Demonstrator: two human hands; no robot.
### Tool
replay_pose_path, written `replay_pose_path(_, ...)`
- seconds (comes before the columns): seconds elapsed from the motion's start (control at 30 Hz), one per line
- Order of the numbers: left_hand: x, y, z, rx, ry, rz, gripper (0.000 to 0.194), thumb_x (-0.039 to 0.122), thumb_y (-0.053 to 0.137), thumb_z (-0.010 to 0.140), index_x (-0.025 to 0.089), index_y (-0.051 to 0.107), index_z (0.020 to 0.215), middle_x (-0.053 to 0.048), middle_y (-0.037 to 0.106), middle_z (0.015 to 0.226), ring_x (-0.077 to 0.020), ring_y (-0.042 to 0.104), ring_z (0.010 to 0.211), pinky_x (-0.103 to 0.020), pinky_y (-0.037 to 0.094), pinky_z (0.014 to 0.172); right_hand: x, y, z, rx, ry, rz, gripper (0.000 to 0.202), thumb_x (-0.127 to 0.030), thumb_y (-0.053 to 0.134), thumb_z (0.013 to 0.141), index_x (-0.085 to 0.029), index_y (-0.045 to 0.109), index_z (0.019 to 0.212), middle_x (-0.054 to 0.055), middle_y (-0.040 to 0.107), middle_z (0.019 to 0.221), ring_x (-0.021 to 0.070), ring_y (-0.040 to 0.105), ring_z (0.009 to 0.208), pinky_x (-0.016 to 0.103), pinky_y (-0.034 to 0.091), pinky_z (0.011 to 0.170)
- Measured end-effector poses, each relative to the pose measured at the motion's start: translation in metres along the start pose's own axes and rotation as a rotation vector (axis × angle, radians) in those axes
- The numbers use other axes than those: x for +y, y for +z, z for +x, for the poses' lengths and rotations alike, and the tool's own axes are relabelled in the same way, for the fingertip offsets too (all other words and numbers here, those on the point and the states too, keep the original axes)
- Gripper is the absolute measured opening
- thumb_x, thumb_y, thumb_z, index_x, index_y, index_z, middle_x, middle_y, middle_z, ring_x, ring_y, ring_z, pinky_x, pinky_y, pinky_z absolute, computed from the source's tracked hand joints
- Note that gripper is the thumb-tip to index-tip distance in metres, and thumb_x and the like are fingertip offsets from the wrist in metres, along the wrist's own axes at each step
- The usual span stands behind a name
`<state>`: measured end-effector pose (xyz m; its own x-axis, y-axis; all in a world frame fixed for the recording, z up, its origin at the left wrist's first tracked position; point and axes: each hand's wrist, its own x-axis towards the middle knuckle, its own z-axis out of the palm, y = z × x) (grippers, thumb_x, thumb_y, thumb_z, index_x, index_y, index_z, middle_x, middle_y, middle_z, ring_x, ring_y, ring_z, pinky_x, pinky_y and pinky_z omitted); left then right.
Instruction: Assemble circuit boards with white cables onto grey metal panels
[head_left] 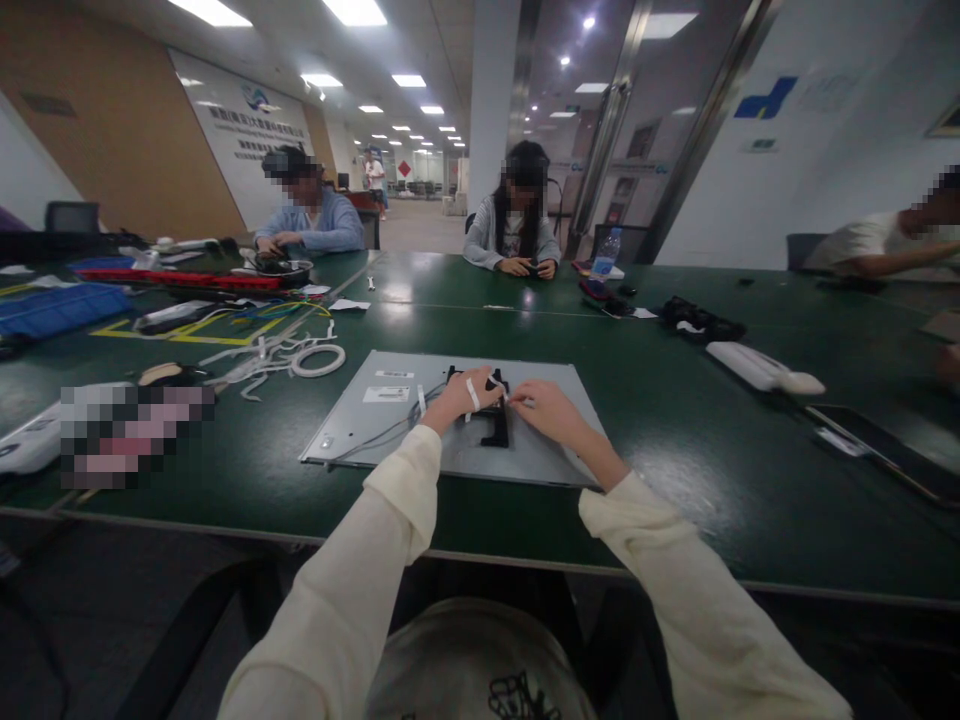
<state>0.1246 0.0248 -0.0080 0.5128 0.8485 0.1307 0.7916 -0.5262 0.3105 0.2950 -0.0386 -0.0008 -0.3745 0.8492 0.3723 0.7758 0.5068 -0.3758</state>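
A flat grey metal panel [540,455] with printed labels [387,395] lies on the table in front of me. On its middle sits a black plastic bracket [496,432], partly covered by my left hand [459,398]. That hand's fingers are bent over the bracket's top, and what they grip is hidden. A strip of white tape [472,394] sticks to the back of it. Close by on the right, my right hand [551,410] pinches a small white tape strip [505,396] at the fingertips. Thin grey cables [386,430] run across the panel's left part.
A white tape roll [318,360] and loose white strips [259,362] lie left of the panel. Farther left is a blue tray [64,310]. At right are a white device [761,368] and a dark phone-like slab [892,450]. Several people sit around the table.
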Motion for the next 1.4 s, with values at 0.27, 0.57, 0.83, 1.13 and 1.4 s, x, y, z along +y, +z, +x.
replay_pose_path(0.27, 0.004, -0.014, 0.008, 0.396, -0.049, -0.476, 0.038, 0.035, 0.025, 0.093, 0.015, 0.05, 0.114, -0.009, 0.059, 0.116, -0.0158, 0.054, 0.109, -0.028, 0.04, 0.096, -0.038, 0.009, 0.004, 0.189, 0.142, 0.508, 0.029, -0.039, 0.048, 0.084, -0.018, 0.065, 0.093, 0.005, 0.067, 0.094, 0.0171, 0.06, 0.086, 0.027, 0.047, 0.072)
replay_pose_path(0.57, 0.016, -0.026, 0.0, 0.531, -0.039, -0.466, 0.039, 0.035, 0.024, 0.094, 0.015, 0.047, 0.117, -0.01, 0.056, 0.119, -0.0169, 0.051, 0.111, -0.029, 0.038, 0.097, -0.052, 0.013, 0.004, -0.005, 0.122, 0.782, 0.03, -0.044, 0.051, 0.081, -0.016, 0.058, 0.071, 0.002, 0.061, 0.071, 0.0115, 0.055, 0.067, 0.024, 0.043, 0.065)
replay_pose_path(0.83, -0.061, -0.052, -0.033, 0.389, -0.235, 0.013, 0.026, 0.027, 0.044, 0.084, 0.015, 0.058, 0.103, -0.01, 0.062, 0.099, -0.0223, 0.057, 0.096, -0.033, 0.044, 0.085, -0.053, 0.01, 0.001, -0.056, 0.125, 0.926, 0.029, -0.043, 0.054, 0.08, -0.016, 0.055, 0.069, 0.001, 0.058, 0.07, 0.01, 0.052, 0.066, 0.022, 0.041, 0.062)
replay_pose_path(1.13, -0.11, -0.034, -0.048, 0.136, -0.193, -0.084, 0.025, 0.028, 0.051, 0.076, 0.013, 0.066, 0.09, -0.008, 0.067, 0.087, -0.0178, 0.06, 0.079, -0.026, 0.045, 0.073, -0.054, 0.026, -0.005, -0.08, 0.097, 0.856, 0.05, -0.037, 0.049, 0.085, -0.023, 0.035, 0.131, 0.007, 0.06, 0.107, 0.0151, 0.059, 0.093, 0.032, 0.046, 0.081)
replay_pose_path(1.4, -0.106, -0.034, -0.047, 0.145, -0.201, -0.156, 0.014, 0.015, 0.052, 0.07, 0.013, 0.064, 0.078, -0.005, 0.066, 0.076, -0.016, 0.059, 0.071, -0.025, 0.045, 0.068, -0.063, 0.023, -0.009, -0.121, 0.041, 0.694, 0.067, -0.028, 0.048, 0.085, -0.022, 0.013, 0.142, 0.008, 0.06, 0.11, 0.0148, 0.058, 0.095, 0.036, 0.046, 0.086)
